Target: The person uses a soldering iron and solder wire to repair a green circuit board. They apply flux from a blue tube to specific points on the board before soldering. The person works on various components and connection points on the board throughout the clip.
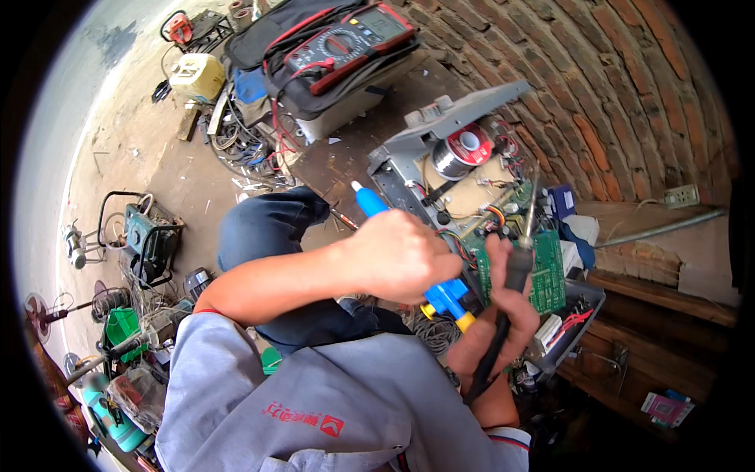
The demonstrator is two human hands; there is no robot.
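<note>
My left hand [401,256] is closed round a blue solder sucker [371,201]. Its white nozzle points up and to the left, and its yellow end [465,321] reaches to my right hand, apparently against it. Between the fingers of my right hand [515,311] is a soldering iron [519,263] with a dark handle. The iron's metal tip points upward, and its black cord runs down past the palm. Behind the iron lies a green circuit board [548,275], partly covered by the hand. A solder spool [460,153] rests in the opened grey metal case [385,169] beyond my hands.
A red-and-black multimeter [350,46] lies on a black tool bag [295,94] at the far side. A brick wall [621,86] stands at the right. A grey tray [586,307] holds parts below the board. A framed machine [145,236] and a jerrycan [197,77] stand left.
</note>
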